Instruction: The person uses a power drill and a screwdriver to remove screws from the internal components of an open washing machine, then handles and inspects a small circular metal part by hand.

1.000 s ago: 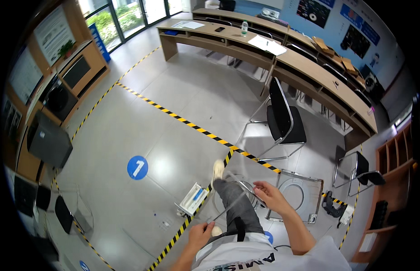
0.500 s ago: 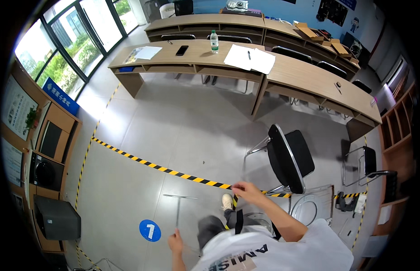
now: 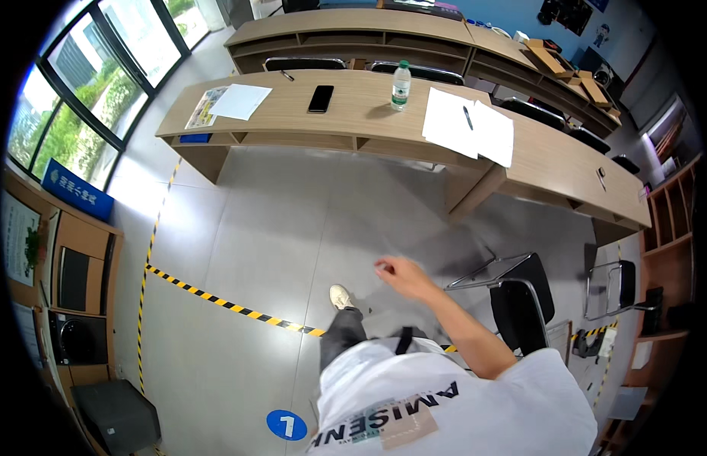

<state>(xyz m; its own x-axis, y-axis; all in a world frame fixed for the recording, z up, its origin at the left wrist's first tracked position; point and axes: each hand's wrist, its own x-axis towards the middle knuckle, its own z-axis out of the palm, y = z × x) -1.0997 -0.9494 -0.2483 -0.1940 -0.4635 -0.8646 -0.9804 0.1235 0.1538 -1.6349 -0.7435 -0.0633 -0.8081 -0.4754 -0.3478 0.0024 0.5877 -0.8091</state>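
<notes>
My right hand [image 3: 401, 277] reaches forward over the grey floor, left of a black-seated metal-framed chair [image 3: 521, 300]. Its fingers are loosely curled and a little apart, with nothing visible in them. It touches neither the chair nor the table beyond. My left hand is out of view, and so is the T-shaped rod it held. Ahead stands a long wooden table [image 3: 353, 125]. On it are a black phone [image 3: 320, 99], a water bottle [image 3: 401, 86] with a green cap, and white paper sheets [image 3: 452, 125] with a pen [image 3: 467, 118] on top.
Yellow-black tape [image 3: 232, 305] crosses the floor near my shoe [image 3: 340, 296]. A blue round floor marker [image 3: 286, 425] lies at the lower left. Cabinets [image 3: 84, 273] and a dark grey box [image 3: 116, 414] line the left side. Another chair [image 3: 612, 289] stands at the right. Cardboard boxes [image 3: 555, 61] sit on the rear table.
I have moved forward, so the table and chair appear closer. My right hand has moved forward and away from the tape. My left hand and its T-shaped rod have left the view.
</notes>
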